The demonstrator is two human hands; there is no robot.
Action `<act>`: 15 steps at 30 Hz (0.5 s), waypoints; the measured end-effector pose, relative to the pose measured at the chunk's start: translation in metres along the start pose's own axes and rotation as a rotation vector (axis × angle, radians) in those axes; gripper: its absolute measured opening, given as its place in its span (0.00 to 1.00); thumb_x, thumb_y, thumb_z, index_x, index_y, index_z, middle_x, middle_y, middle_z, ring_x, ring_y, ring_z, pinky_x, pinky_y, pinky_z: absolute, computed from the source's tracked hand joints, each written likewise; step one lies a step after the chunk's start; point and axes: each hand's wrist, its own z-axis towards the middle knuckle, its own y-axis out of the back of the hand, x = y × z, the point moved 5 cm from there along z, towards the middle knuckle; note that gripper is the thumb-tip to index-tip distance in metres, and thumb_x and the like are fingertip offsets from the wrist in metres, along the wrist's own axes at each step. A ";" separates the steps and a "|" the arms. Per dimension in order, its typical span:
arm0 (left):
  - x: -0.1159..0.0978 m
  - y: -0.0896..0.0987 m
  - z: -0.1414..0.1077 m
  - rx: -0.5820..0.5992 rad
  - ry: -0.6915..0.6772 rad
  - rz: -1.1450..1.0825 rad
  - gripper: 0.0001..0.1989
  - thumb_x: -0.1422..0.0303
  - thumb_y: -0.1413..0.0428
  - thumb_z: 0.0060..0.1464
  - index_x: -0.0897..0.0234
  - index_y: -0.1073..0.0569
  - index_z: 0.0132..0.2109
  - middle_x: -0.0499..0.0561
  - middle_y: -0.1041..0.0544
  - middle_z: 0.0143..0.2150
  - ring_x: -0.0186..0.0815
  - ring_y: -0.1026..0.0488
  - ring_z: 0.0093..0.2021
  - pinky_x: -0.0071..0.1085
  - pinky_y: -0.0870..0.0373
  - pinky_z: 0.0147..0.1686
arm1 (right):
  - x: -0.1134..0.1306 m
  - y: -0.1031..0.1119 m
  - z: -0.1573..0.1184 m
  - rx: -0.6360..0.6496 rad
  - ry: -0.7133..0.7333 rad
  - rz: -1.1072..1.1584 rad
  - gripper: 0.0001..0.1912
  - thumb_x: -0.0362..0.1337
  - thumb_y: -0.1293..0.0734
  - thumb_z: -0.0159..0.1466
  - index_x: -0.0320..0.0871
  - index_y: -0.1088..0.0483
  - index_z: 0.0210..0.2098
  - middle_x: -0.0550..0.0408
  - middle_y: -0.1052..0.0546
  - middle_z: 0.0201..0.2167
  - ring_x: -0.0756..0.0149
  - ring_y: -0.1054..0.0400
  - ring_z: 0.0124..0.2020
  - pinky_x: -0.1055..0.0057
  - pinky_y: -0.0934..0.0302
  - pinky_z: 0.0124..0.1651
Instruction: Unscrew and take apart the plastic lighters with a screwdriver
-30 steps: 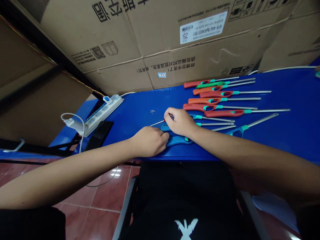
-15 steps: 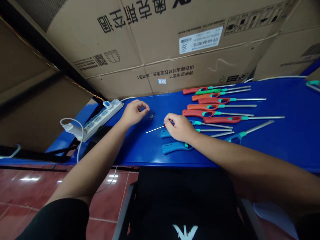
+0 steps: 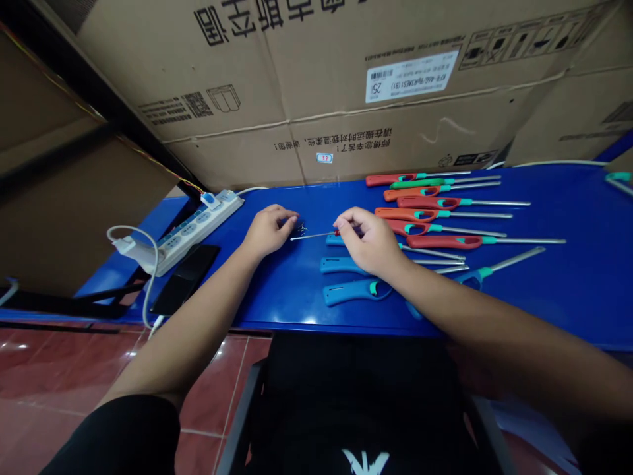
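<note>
My right hand (image 3: 368,239) is closed on a thin screwdriver (image 3: 314,235) with a red handle, its metal shaft pointing left. My left hand (image 3: 270,231) has thumb and fingertips drawn together near the screwdriver's tip; whatever it pinches is too small to make out. Between the hands lies a small pile of screws (image 3: 301,228) on the blue table. Blue lighters (image 3: 356,292) lie under and beside my right hand and forearm. Red and orange lighters (image 3: 445,242) are laid out behind them, along with a green one (image 3: 418,184), metal tubes pointing right.
A white power strip (image 3: 190,231) with plugs and cables stands at the left of the blue table (image 3: 277,303). Beside it lies a black phone (image 3: 185,279). A large cardboard box (image 3: 321,79) rises behind the table. Another teal-ended tool (image 3: 620,178) is at the far right.
The screwdriver has swung up from a slant to nearly level, its tip now closer to my left hand and the screws. My right hand has moved slightly up. The camera view has shifted a little.
</note>
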 end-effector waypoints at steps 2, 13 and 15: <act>-0.013 0.015 -0.004 -0.098 0.003 0.025 0.18 0.62 0.50 0.64 0.67 0.20 0.47 0.56 0.21 0.40 0.38 0.27 0.38 0.36 0.30 0.43 | 0.009 0.014 0.009 -0.076 0.002 0.104 0.08 0.43 0.34 0.64 0.45 0.31 0.35 0.57 0.25 0.28 0.70 0.32 0.27 0.70 0.38 0.33; -0.193 -0.031 -0.095 0.120 -0.287 -0.177 0.21 0.55 0.44 0.62 0.59 0.26 0.57 0.56 0.25 0.49 0.44 0.29 0.50 0.44 0.30 0.51 | 0.059 0.135 -0.021 -0.248 0.146 -0.245 0.13 0.48 0.35 0.67 0.48 0.31 0.31 0.60 0.31 0.20 0.71 0.38 0.18 0.69 0.43 0.24; -0.207 -0.050 -0.096 0.136 -0.248 -0.140 0.26 0.51 0.40 0.57 0.60 0.27 0.58 0.57 0.27 0.52 0.47 0.31 0.53 0.46 0.31 0.52 | 0.058 0.133 -0.051 -0.173 0.165 -0.445 0.09 0.43 0.34 0.66 0.48 0.31 0.30 0.60 0.30 0.20 0.69 0.37 0.19 0.69 0.43 0.25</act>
